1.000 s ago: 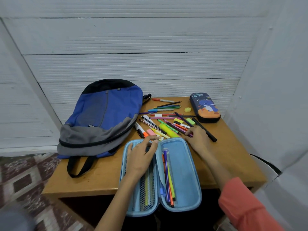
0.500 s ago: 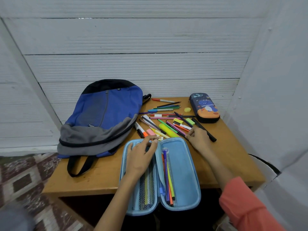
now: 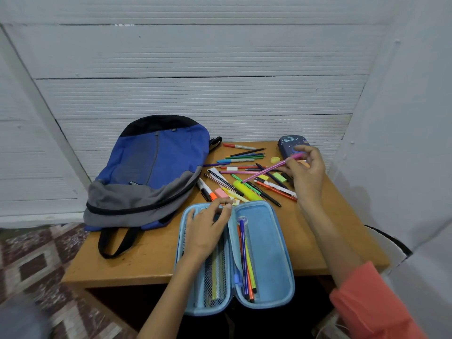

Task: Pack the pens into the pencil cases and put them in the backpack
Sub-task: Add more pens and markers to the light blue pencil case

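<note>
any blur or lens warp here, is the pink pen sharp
Head view: wide-angle warp slants the white wall planks at both sides; bottom-left corner smears grey; the thin pink striped pen in the right hand is slightly soft at its cap.

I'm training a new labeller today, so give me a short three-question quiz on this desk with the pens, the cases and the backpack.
1. Short answer: on which side of the table does the backpack lie?
2. True or false: the right hand holds a pink pen lifted off the table.
3. Pick one. The left hand is on: A the backpack, B the open case, C the pink pen.

Key: 1 the left side; 2 true; 3 B.
</note>
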A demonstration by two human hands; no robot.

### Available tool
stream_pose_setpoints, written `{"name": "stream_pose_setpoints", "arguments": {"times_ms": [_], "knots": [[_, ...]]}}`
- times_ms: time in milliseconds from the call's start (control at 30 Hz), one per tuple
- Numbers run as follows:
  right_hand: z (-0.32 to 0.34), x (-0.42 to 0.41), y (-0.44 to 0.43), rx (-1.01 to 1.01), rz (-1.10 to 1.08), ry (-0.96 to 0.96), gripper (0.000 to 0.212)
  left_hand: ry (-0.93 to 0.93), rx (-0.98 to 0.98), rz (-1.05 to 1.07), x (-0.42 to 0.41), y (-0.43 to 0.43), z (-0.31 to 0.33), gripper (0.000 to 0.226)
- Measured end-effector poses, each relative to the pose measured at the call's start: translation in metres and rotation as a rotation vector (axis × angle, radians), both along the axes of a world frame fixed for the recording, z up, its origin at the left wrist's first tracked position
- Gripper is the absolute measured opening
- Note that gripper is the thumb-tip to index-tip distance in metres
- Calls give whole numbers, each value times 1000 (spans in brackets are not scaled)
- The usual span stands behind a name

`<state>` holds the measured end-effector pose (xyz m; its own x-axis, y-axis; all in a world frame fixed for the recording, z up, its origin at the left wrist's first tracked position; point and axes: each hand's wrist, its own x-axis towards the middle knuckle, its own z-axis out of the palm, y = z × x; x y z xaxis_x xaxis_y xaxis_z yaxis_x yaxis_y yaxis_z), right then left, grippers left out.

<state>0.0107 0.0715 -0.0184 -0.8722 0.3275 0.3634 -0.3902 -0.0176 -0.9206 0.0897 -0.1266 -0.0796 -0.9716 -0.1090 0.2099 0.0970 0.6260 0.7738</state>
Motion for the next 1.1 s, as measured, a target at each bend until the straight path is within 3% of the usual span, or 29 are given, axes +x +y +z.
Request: {"name": "stream_pose_setpoints", "arguments": {"times_ms": [167, 300, 400, 533, 667, 933, 1100], "knots": [[5, 12, -6, 151, 251, -234, 35, 2, 16, -8, 0, -1, -2, 35], [-14, 22, -17, 448, 543, -570, 34, -3, 12, 1, -1, 0, -3, 20], [-31, 28, -26, 565, 674, -714, 32, -6, 14, 9, 1, 0, -1, 17], [-52, 27, -35, 728, 634, -692, 15, 0, 11, 4, 1, 1, 0, 15], [-58, 27, -37, 852, 569, -606, 12, 12, 16, -7, 2, 0, 0, 25], [-65, 24, -36, 707, 488, -617, 21, 17, 13, -17, 2, 0, 1, 19], [-66, 24, -34, 592, 466, -604, 11, 14, 35, -3, 2, 2, 3, 16]]}}
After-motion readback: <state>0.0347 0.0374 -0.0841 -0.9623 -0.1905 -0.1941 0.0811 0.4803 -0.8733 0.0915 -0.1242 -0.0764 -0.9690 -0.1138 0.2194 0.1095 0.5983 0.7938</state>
